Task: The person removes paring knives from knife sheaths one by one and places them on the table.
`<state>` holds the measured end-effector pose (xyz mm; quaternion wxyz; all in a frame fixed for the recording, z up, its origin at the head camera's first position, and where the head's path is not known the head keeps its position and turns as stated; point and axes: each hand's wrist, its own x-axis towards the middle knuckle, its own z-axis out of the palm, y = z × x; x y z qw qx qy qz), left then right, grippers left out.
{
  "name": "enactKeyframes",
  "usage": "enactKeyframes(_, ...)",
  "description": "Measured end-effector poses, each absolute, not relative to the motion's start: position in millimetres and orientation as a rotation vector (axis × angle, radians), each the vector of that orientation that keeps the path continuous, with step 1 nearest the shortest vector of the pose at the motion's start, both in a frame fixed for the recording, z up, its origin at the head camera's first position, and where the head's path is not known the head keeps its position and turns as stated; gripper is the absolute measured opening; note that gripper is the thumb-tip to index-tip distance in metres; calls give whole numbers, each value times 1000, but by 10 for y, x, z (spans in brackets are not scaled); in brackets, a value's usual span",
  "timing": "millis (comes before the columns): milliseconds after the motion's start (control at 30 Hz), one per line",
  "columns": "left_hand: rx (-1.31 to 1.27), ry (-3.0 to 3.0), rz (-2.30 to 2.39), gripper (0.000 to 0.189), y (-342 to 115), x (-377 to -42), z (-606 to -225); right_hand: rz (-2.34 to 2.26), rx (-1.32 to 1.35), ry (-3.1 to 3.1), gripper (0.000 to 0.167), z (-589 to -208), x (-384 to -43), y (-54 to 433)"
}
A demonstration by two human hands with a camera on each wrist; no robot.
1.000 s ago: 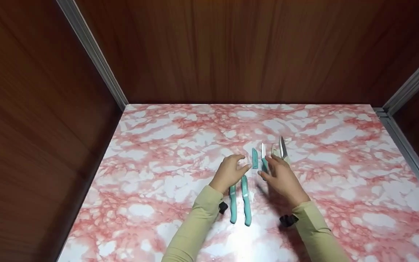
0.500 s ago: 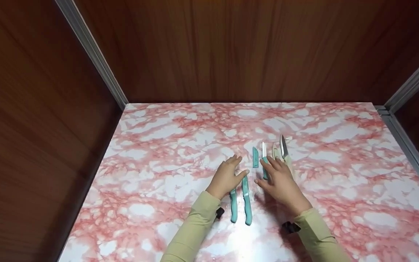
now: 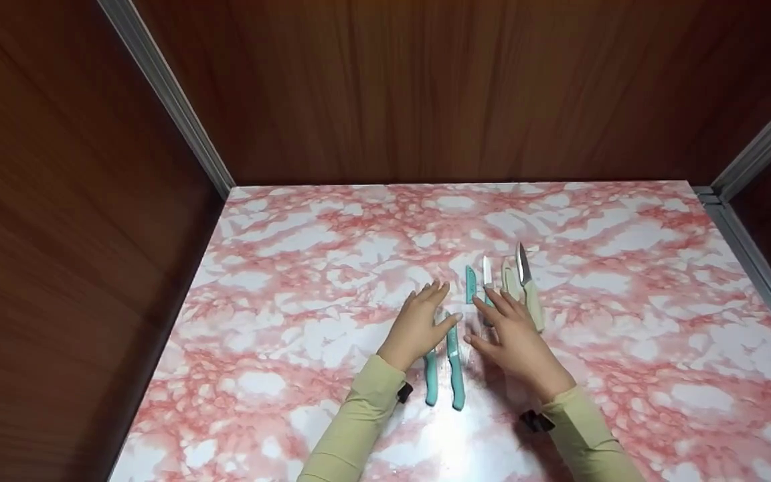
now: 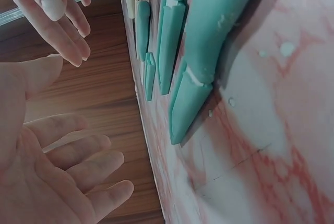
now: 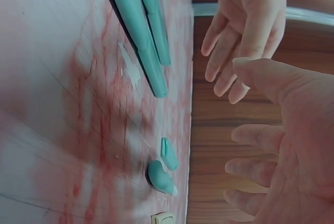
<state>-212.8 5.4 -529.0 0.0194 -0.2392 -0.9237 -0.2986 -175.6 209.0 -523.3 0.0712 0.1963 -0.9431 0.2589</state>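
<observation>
Spread and holding nothing, my left hand [image 3: 415,328] hovers over the blade ends of two sheathed teal knives [image 3: 456,381], partly covering the left one [image 3: 431,385]. My right hand [image 3: 516,341] is also spread, palm down, and overlaps the handle of a small unsheathed teal knife [image 3: 487,271]. In the left wrist view the fingers of the left hand [image 4: 73,166] stand apart from the sheathed knives [image 4: 193,93]. Just left of the small knife lies a loose teal sheath [image 3: 470,284]. To its right are a cream sheath [image 3: 508,278] and a cream-handled knife [image 3: 531,301] with its blade bare.
Everything lies on a table [image 3: 278,301] with a red and white marbled top. Dark wooden panels [image 3: 425,94] rise behind it and at the left side. Metal rails [image 3: 171,94] run along the corners. A black wrist camera [image 3: 537,422] sits at the right sleeve.
Both hands have spread their fingers further. The right hand has drawn back slightly, showing more of the cream-handled knife. The knives and sheaths keep their places while the view tilts a little.
</observation>
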Motion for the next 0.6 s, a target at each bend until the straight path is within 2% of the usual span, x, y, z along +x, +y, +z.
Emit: enactKeyframes(600, -872, -2889, -703, 66, -15, -1898, -5352, 788, 603, -2803, 69, -5227, -1506, 1999)
